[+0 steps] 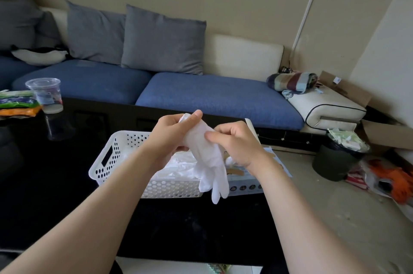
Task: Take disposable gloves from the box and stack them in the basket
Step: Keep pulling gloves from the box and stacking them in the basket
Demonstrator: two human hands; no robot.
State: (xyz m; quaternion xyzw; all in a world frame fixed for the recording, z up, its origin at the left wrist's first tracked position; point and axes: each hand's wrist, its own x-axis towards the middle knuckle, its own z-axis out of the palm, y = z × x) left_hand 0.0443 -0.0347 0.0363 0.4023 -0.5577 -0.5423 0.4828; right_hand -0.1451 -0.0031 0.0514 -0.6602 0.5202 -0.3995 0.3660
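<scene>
One white disposable glove [206, 157] is held above the right end of the basket by both hands. Its cuff is pinched by the left hand [174, 137] between thumb and curled fingers; its middle is pinched by the right hand [234, 146], thumb on the front. The glove's fingers are hung downward past the near right corner of the white perforated basket [111, 162]. A loose pile of gloves [176, 167] is seen inside the basket. The glove box [243, 184] is set just beside the basket at the right edge of the black tabletop [190, 229], partly hidden by the right wrist. A clear plastic cup [45, 95] and snack packets [15, 104] are placed at the far left corner.
</scene>
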